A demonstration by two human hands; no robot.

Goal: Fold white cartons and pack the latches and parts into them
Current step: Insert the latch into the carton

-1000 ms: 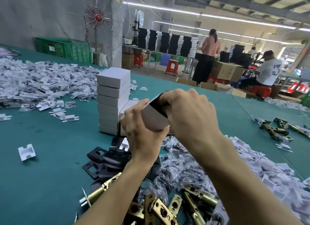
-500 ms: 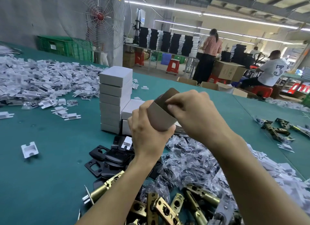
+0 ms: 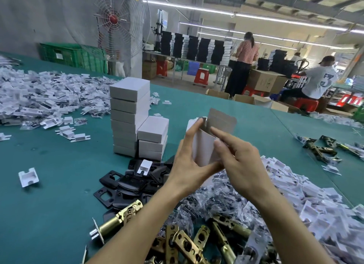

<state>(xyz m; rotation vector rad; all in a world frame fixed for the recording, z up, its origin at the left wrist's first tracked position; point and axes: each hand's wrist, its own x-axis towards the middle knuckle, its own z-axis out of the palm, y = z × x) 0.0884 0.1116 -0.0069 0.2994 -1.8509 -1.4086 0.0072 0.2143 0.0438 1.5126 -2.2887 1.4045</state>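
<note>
Left hand has its grip closed on the white carton: the fingers run straight up the carton's left side and the thumb lies under its lower edge, so the carton stands upright in the air above the bench, in front of the chest. Right hand has no closed grip; its fingers are straight, the index fingertip touches the carton's open mouth and the thumb rests against the front right edge. The top flap stands up behind the fingers and shows its grey-brown inner face.

Behind the carton, to the left, a tall stack of closed cartons stands on the bench, with a shorter stack touching its right side. Near the left wrist lies a heap of black plates with one white insert on top. Brass latches lie under the forearms at the near edge, and clear bags of small parts are piled between them and the right arm. White plastic inserts form a heap to the right; a larger heap covers the far left of the bench, and a single insert lies apart from it. More latches lie at the far right.

Beyond the bench stand a fan and green crates; one person stands and another sits.
</note>
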